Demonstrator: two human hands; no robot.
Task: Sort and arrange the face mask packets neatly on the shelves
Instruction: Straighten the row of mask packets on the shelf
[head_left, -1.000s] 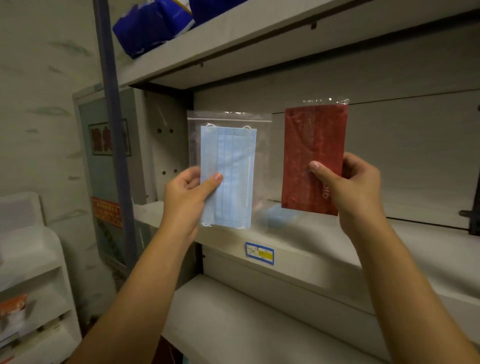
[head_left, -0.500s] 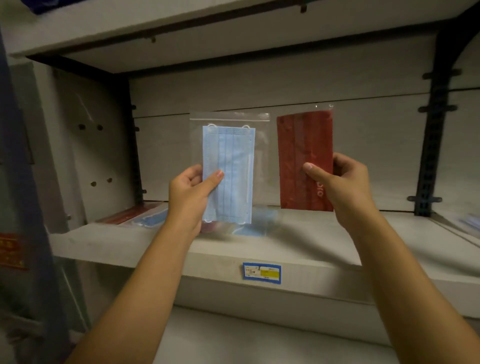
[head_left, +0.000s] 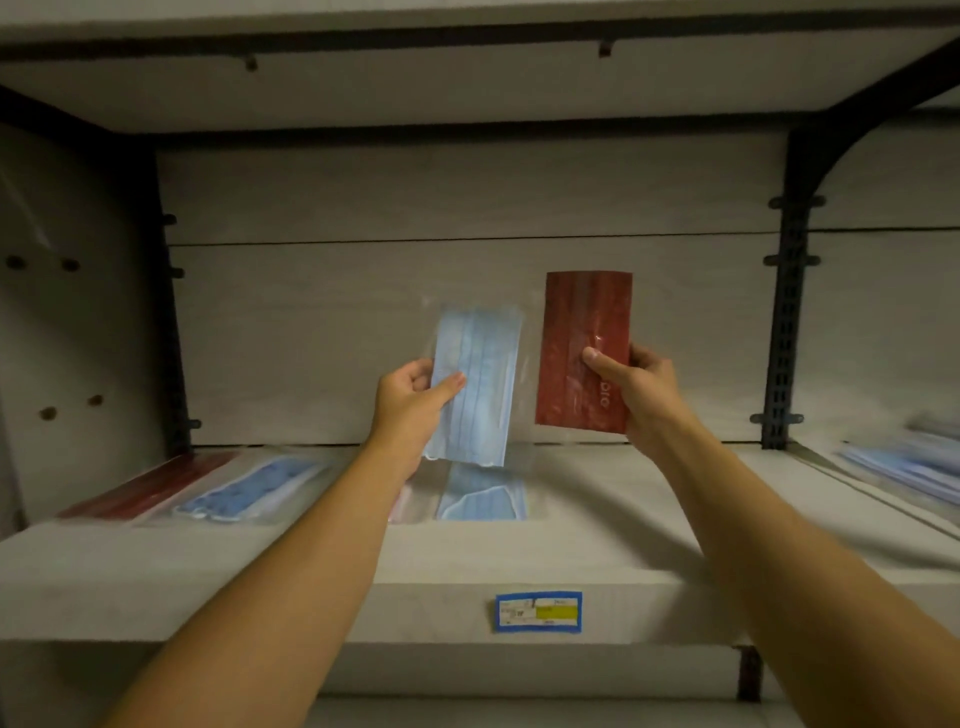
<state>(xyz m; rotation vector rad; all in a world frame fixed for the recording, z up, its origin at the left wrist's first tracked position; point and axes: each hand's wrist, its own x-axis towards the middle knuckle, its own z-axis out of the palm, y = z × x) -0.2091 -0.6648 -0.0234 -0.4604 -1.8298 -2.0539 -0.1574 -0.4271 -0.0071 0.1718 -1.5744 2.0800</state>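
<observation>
My left hand (head_left: 410, 402) pinches a clear packet with a light blue mask (head_left: 480, 384), held upright and tilted slightly over the shelf (head_left: 597, 525). My right hand (head_left: 641, 395) grips a red mask packet (head_left: 584, 332) upright, close to the shelf's back wall. Flat on the shelf below my left hand lies another blue mask packet (head_left: 480, 499). At the shelf's left end lie a red packet (head_left: 150, 483) and a darker blue packet (head_left: 249, 491) side by side.
More blue packets (head_left: 904, 467) lie blurred on the neighbouring shelf at the right. Black uprights (head_left: 784, 322) bound the bay on both sides. A blue and yellow price label (head_left: 537, 612) sits on the shelf's front edge. Another shelf board hangs overhead.
My view has swung right and closer to the shelf. Both hands have moved forward and down into the bay with their packets; the blue packet now tilts lower.
</observation>
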